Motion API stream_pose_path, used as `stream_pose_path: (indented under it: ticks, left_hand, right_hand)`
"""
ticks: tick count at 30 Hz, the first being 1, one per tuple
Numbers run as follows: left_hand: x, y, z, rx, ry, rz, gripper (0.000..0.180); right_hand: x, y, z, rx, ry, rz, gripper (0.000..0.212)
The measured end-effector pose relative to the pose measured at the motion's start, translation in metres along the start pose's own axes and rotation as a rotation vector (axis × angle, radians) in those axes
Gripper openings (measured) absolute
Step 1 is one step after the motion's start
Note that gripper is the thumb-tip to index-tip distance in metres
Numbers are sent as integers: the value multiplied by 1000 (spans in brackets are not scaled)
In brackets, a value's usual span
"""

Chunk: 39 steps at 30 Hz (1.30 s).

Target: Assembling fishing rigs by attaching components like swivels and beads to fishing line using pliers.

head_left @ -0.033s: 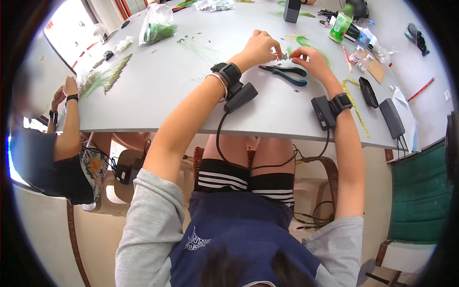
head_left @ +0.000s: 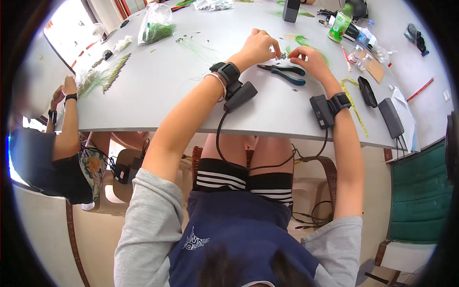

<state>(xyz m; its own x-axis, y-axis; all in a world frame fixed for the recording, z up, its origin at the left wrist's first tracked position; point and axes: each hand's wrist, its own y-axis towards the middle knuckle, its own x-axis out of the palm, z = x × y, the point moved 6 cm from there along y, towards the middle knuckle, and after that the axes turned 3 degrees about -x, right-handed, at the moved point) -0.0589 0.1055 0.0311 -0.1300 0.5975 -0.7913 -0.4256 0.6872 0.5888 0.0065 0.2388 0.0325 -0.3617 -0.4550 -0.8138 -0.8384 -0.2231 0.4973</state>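
Both my hands are over the far middle of the grey table, on either side of a small heap of tiny dark pieces (head_left: 283, 56). My left hand (head_left: 258, 46) is bent at the wrist, its thumb and forefinger pinched down at the heap's left edge. From the right, my right hand (head_left: 310, 59) reaches in with curled fingers, thumb and forefinger close together. Whatever either hand pinches is too small to make out. Blue-handled pliers (head_left: 286, 74) lie just below the heap, touched by neither hand. Green strands (head_left: 301, 42) lie beyond my right hand.
A plastic bag of green strands (head_left: 157, 29) stands at the back left. Rightward lie a yellow measuring tape (head_left: 355, 103), a black case (head_left: 367, 92) and a green bottle (head_left: 340, 26). A co-worker (head_left: 52, 143) sits at left beside a green bundle (head_left: 114, 74).
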Motion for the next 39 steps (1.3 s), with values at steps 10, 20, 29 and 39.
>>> stream_pose_path:
  ticks: [10, 20, 29, 39]
  left_hand:
    - [3, -9, 11, -168, 22, -128, 15]
    - [11, -9, 10, -94, 87, -64, 17]
    - [8, -22, 2, -583, -960, 18, 35]
    - [10, -26, 5, -671, -1229, 7, 38]
  right_hand:
    - [8, 0, -4, -60, -34, -38, 9]
    - [4, 2, 1, -17, 45, 32, 13]
    - [6, 3, 3, 144, 627, 147, 21]
    - [8, 3, 1, 210, 668, 109, 21]
